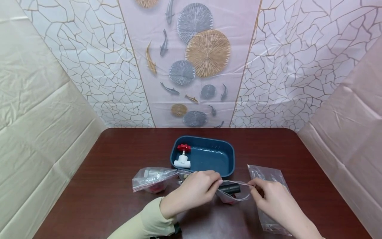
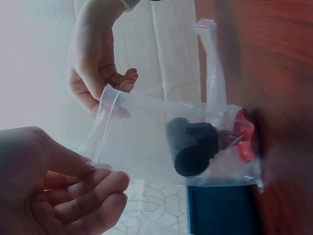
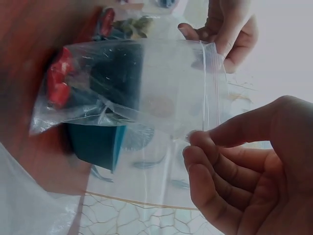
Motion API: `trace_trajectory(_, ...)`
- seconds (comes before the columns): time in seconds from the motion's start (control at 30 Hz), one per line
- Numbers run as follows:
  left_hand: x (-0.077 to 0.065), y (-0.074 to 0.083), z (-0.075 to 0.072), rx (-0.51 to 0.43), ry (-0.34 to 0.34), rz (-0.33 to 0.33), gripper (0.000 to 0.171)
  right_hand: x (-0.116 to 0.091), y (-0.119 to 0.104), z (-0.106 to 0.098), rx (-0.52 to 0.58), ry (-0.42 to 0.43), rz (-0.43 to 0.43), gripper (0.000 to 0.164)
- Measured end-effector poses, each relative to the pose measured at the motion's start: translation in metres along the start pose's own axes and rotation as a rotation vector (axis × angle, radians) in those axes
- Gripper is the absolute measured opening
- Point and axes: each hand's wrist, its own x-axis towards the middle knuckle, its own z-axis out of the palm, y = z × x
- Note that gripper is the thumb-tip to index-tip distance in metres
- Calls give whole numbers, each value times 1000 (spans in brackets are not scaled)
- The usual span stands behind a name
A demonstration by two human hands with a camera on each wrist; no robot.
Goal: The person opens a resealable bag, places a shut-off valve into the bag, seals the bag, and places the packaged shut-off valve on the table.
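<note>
A clear zip bag [image 1: 243, 196] stands between my hands with its mouth spread. Inside it, a black pipe valve [image 2: 193, 147] rests with its red handle [image 3: 58, 78] at the bottom of the bag. My left hand [image 1: 194, 188] pinches one end of the bag's mouth between thumb and finger. At the opposite end of the mouth, my right hand [image 1: 273, 197] pinches the edge in the same way. The right wrist view shows the zip strip [image 3: 208, 88] stretched from hand to hand.
Behind the hands sits a blue tray [image 1: 209, 172], holding a white valve [image 1: 182, 162] with a red handle. Left of my left hand lies another filled zip bag [image 1: 149, 181], and a further one is partly hidden behind that hand. Flat clear bags [image 1: 268, 174] lie under my right hand.
</note>
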Motion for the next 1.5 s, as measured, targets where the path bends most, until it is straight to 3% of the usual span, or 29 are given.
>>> trace_trajectory(0.27,1,1,-2,-16,3,2,15,0,-1,-5,-2,-29,29,10)
trace_trajectory(0.53,-4,0,1,6,28,72,16,0,3,-3,-12,3,10,10)
trace_trajectory(0.87,-9,-2,4,-17,-27,75,21,-1,5,-2,-27,10,-15,8)
trace_trajectory(1.13,-15,-3,4,32,-103,114,30,-4,9,-4,4,-2,-11,8)
trace_trajectory(1.27,-16,-5,4,40,-92,130,21,-6,16,-7,117,-79,-26,16)
trace_trajectory(1.4,-18,-9,4,47,-15,144,15,-7,30,-10,287,-237,-50,31)
trace_trajectory(1.5,-20,-11,5,65,48,160,10,-7,39,-9,332,-266,-118,35)
